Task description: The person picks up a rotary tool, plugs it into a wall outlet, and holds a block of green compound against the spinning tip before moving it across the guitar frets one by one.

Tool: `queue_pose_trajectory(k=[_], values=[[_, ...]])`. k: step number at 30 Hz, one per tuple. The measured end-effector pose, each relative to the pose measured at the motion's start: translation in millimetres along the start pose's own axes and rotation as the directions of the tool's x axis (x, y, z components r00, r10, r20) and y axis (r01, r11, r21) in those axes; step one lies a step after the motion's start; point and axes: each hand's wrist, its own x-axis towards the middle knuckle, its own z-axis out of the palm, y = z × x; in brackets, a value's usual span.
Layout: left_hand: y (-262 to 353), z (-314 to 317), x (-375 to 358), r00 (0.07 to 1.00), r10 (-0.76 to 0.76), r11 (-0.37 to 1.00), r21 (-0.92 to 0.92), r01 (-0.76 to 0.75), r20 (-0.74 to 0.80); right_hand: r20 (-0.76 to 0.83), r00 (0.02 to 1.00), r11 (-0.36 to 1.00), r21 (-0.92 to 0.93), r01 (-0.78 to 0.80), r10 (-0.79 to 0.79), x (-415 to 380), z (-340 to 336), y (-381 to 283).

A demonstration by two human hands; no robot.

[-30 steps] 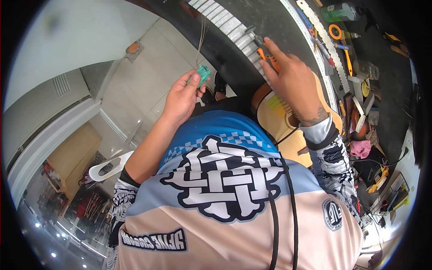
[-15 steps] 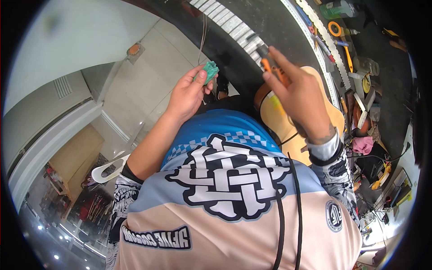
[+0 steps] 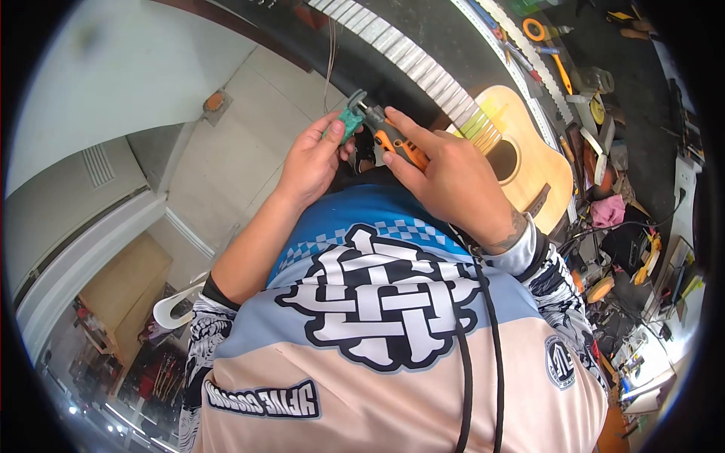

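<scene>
My left hand (image 3: pixel 308 164) pinches a rough green block of polishing compound (image 3: pixel 349 125) between thumb and fingers. My right hand (image 3: pixel 462 172) is wrapped round an orange and dark grey rotary tool (image 3: pixel 408 152), its index finger laid along the nose. On the tool's shaft, a small dark round wheel (image 3: pixel 356 99) sits right at the upper end of the green block. Both hands are raised in front of my body. Beyond them lies an acoustic guitar (image 3: pixel 557 175) with a pale top, its fretboard (image 3: pixel 411 59) covered in silvery strips.
Along the bench's right side lie a notched pale strip (image 3: pixel 521 38), an orange tape roll (image 3: pixel 533 29) and a yellow-handled brush (image 3: pixel 561 74). A pink cloth (image 3: pixel 607 211) and cables lie among clutter. Thin wires (image 3: pixel 330 60) hang at the bench edge above the tiled floor (image 3: pixel 249 128).
My right hand has brought the rotary tool left and down from over the fretboard to the green block. My left hand has stayed nearly still, and more of the guitar shows.
</scene>
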Motion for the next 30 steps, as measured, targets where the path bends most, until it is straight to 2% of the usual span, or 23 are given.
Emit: queue_pose_trajectory(k=[5,8,10,13,16,20,24,30], values=[[-1.1,-4.1,-14.4,1.000,-0.002,1.000,-0.010,0.002,-0.018,-0.026,1.000,1.000,-0.022,0.001,-0.002,-12.7,6.0,-7.3],[-8.8,-13.0,-20.3,1.000,-0.013,1.000,-0.010,0.013,-0.022,-0.140,0.990,0.994,-0.110,-0.014,-0.001,-13.3,3.1,2.0],[-12.6,-16.2,-25.6,0.999,-0.022,1.000,-0.014,0.022,-0.025,-0.196,0.981,0.970,-0.241,-0.044,-0.004,-7.4,-4.3,17.6],[-20.2,-17.9,-27.7,0.998,-0.058,0.998,-0.012,0.057,-0.023,-0.249,0.962,0.900,-0.435,-0.006,-0.114,10.8,-16.0,47.2],[-18.6,-14.0,-26.0,0.996,-0.071,0.997,0.004,0.071,-0.046,-0.226,0.958,0.859,-0.511,0.036,-0.175,30.8,-19.3,64.3],[-19.4,-15.5,-16.9,0.993,-0.063,0.998,-0.009,0.062,-0.100,-0.134,0.981,0.871,-0.488,0.056,-0.138,43.7,-17.6,61.5],[-24.1,-6.6,-11.9,0.990,-0.081,0.997,-0.026,0.078,-0.118,-0.136,0.976,0.904,-0.415,0.099,-0.170,47.2,-9.4,71.1],[-27.6,-3.3,-5.4,0.984,-0.084,0.996,-0.050,0.077,-0.157,-0.105,0.982,0.906,-0.411,0.098,-0.154,46.8,-7.9,69.6]])
